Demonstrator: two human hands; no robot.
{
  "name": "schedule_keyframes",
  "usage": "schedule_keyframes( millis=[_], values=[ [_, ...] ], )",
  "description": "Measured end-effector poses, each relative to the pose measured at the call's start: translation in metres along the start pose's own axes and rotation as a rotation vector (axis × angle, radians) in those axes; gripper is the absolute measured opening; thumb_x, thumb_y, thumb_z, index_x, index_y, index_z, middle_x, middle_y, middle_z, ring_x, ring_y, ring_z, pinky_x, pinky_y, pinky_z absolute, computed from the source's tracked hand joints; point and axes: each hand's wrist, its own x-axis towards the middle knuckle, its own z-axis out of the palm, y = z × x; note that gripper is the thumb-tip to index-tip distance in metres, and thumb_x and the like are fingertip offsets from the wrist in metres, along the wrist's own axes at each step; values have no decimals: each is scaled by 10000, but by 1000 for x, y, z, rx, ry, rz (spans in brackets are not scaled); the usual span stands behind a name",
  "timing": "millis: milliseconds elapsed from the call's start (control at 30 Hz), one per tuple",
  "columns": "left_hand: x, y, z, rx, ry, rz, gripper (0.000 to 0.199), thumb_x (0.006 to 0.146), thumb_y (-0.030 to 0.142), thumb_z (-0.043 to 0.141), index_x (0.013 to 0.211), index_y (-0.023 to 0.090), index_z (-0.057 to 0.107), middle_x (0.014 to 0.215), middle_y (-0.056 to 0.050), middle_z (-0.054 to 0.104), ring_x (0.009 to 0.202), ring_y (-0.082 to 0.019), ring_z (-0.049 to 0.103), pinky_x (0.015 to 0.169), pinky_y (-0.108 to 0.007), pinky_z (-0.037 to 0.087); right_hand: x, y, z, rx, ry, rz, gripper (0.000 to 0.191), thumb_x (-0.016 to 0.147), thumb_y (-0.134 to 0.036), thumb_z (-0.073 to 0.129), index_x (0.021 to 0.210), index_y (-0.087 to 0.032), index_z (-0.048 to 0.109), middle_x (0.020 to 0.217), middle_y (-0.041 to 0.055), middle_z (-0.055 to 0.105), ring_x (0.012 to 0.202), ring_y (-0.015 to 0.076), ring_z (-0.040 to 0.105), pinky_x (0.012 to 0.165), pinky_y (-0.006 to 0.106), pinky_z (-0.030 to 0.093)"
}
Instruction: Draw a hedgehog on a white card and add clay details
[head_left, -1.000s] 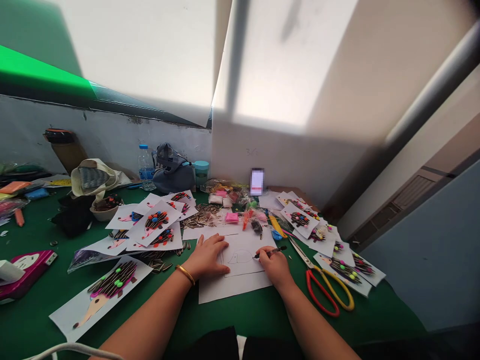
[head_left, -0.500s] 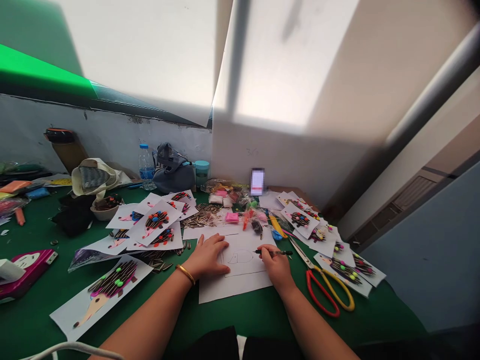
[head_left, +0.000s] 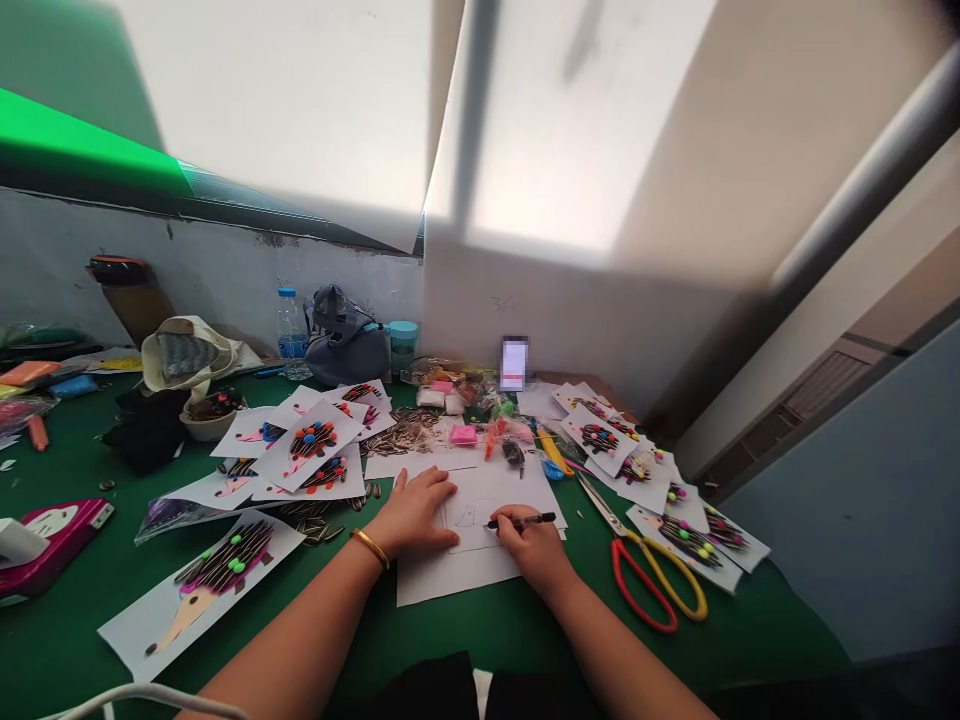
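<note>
Our left hand (head_left: 415, 512) lies flat, fingers spread, on the white paper (head_left: 457, 570). Just beside it, our right hand (head_left: 529, 540) grips a black pen (head_left: 523, 520), its tip seemingly touching the sheet.

- No text, label, brand or number can be read anywhere.
- The bottle (head_left: 290, 325) label, far left on the worktop (head_left: 67, 600), is too small to be made out.

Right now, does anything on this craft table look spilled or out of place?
Yes. Sunflower seeds lie loose on the green table beside the left hand, and more are heaped behind the drawing paper. The scissors lie open near the right hand, which holds a pen.
</note>
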Motion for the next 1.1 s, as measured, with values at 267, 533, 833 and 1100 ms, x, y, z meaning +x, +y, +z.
schedule_keyframes(
  millis=[267, 533, 833, 1100],
  values=[
    [0, 1, -1, -2, -10, -3, 757, 633, 538, 750, 1308, 279, 524, 1497, -107, 411, 1415, -354, 284, 1134, -657, 64, 1, -1, 0, 6, -4, 21, 300, 853, -361, 469, 868, -191, 715, 875, 57, 719, 806, 218, 669, 738, 300, 505],
    [1, 1, -1, 1, -11, -6, 750, 629, 534, 752, 1300, 284, 530, 1490, -110, 422, 1412, -350, 293, 1130, -664, 69, 1, 0, 1, 11, -22, 45, 307, 842, -367, 462, 840, -188, 711, 813, 52, 719, 724, 207, 646, 648, 283, 477],
    [1, 0, -1, 2, 1, 2, 752, 627, 528, 752, 1300, 278, 527, 1485, -104, 429, 1413, -348, 293, 1129, -666, 77, 2, 3, 1, 21, -39, 54, 290, 830, -359, 473, 811, -194, 711, 804, 43, 721, 731, 204, 648, 651, 279, 475],
    [0, 1, -2, -4, -6, -4, 755, 632, 534, 748, 1306, 279, 524, 1490, -103, 423, 1416, -347, 287, 1133, -658, 68, 1, 1, 1, 21, -3, 36, 311, 845, -377, 471, 860, -193, 721, 864, 53, 728, 805, 214, 671, 732, 296, 506]
  ],
)
